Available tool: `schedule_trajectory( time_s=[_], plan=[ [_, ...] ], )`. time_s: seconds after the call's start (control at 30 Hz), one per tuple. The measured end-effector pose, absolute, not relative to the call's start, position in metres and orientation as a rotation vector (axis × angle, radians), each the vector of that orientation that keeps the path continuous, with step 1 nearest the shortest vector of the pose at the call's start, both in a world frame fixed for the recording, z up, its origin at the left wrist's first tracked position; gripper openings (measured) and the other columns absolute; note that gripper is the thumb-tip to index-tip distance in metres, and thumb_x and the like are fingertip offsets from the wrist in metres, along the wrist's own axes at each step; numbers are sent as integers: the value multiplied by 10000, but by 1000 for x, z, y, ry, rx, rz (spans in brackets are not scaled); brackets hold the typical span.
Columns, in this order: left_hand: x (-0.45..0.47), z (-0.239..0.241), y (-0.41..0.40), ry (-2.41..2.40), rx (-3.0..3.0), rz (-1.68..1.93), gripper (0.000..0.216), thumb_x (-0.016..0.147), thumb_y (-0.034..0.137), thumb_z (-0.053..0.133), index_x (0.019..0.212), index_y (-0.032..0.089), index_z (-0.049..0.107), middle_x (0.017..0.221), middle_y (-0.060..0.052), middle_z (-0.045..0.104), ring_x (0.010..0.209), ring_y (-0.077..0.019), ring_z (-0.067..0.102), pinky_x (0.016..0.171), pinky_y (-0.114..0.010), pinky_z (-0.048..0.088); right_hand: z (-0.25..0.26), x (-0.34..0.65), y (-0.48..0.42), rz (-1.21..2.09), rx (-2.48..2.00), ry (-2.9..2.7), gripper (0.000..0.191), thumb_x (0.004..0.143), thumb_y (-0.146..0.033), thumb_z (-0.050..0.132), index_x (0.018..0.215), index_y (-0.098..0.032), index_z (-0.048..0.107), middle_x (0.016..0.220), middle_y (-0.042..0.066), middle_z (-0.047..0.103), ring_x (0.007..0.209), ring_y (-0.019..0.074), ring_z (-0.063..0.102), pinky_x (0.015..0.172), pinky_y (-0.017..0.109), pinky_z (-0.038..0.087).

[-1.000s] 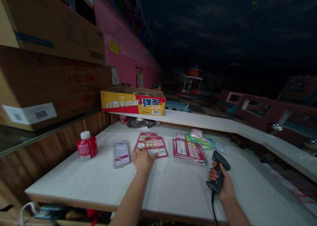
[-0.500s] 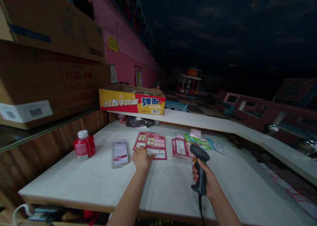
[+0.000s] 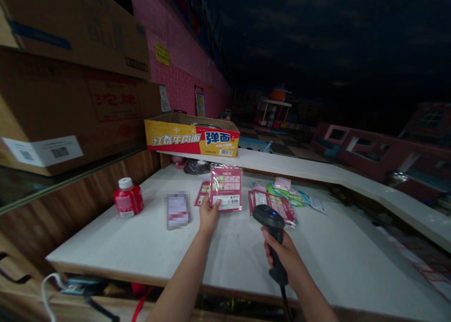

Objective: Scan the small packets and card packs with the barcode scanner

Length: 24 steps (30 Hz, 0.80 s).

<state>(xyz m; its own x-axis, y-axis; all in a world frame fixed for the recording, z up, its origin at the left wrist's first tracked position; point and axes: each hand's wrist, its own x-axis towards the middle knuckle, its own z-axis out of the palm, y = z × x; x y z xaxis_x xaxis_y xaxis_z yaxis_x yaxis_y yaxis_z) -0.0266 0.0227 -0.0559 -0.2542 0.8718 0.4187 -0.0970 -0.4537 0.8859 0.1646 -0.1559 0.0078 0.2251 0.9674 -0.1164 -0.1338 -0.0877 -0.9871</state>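
Observation:
My left hand [image 3: 209,212] pinches the lower left corner of a red flat packet [image 3: 226,185] in clear wrap, holding it raised with its printed, barcoded side toward me. Behind it another red packet [image 3: 202,193] lies partly hidden on the white counter [image 3: 148,247]. My right hand [image 3: 282,251] is wrapped round the handle of a black corded barcode scanner [image 3: 273,223]. A small blue light shows on top of the scanner, and its head points toward the left. Just beyond the scanner lies a stack of red packets [image 3: 282,208], partly covered by it.
Green and pink sachets [image 3: 292,193] lie behind the stack. To the left stand a red bottle with a white cap [image 3: 128,199] and a blurred, pale rectangular item [image 3: 178,210]. A noodle carton [image 3: 192,138] rests on the raised ledge [image 3: 282,163]; big cardboard boxes [image 3: 77,91] are piled at left.
My left hand has lifted one red packet off the counter and tilted it up. My right hand has turned the scanner leftward, and its blue light now shows.

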Motion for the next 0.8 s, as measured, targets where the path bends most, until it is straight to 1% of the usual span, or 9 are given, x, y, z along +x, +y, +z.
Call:
schedule_trajectory(
  time_s=[0.13, 0.3, 0.47, 0.6, 0.8],
  plan=[
    [-28, -53, 20, 967, 1242, 1788, 432, 707, 428, 717, 1012, 128, 654, 1003, -111, 723, 933, -261, 677, 889, -401, 521, 8, 153, -156, 1130, -1331, -921, 521, 647, -630, 731, 851, -196, 528, 471, -81, 516, 335, 74, 413, 306, 177, 331],
    [-28, -52, 19, 956, 1201, 1793, 479, 688, 426, 737, 1050, 124, 649, 1020, -118, 718, 940, -264, 676, 894, -407, 520, 7, 150, -152, 1143, -1334, -921, 511, 645, -635, 723, 818, -202, 514, 467, -84, 509, 329, 75, 414, 301, 182, 333],
    [-28, -49, 17, 964, 1227, 1810, 506, 696, 431, 735, 1097, 132, 655, 1096, -124, 702, 1010, -274, 655, 947, -418, 494, 8, 151, -148, 1148, -1346, -926, 510, 638, -628, 728, 813, -210, 495, 461, -86, 513, 323, 78, 419, 298, 183, 330],
    [-29, -48, 16, 1010, 1225, 1767, 486, 703, 452, 727, 1053, 122, 667, 1029, -125, 716, 944, -272, 671, 900, -417, 520, 7, 150, -146, 1176, -1341, -939, 512, 637, -639, 723, 806, -212, 496, 455, -87, 506, 322, 82, 420, 299, 186, 327],
    [-29, -49, 17, 976, 1206, 1783, 520, 675, 469, 759, 1052, 122, 670, 1029, -120, 724, 951, -272, 679, 896, -402, 528, -2, 164, -145, 1246, -1278, -843, 523, 633, -621, 756, 859, -209, 526, 499, -79, 535, 356, 87, 454, 329, 190, 353]
  ],
)
